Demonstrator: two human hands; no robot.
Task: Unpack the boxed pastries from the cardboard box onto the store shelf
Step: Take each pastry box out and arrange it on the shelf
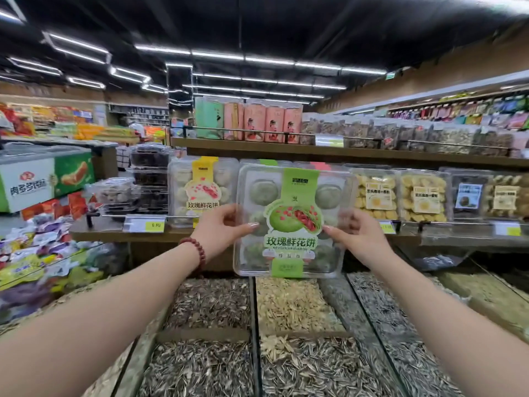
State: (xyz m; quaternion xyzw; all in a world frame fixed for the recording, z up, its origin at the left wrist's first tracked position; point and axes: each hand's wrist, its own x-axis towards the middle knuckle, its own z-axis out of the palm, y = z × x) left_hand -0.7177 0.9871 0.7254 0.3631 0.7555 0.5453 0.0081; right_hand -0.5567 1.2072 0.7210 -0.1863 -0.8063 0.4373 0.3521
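A clear plastic pastry box with a green label is held upright in front of the wooden store shelf. My left hand grips its left edge, thumb across the front. My right hand grips its right edge the same way. A matching box with a yellow label stands on the shelf just to the left, and more boxes show behind the held one. The cardboard box is out of view.
Boxes of yellow pastries and darker ones fill the shelf to the right. Open bins of sunflower seeds and pale kernels lie below my arms. Wrapped sweets pile at the left. An upper shelf hangs above.
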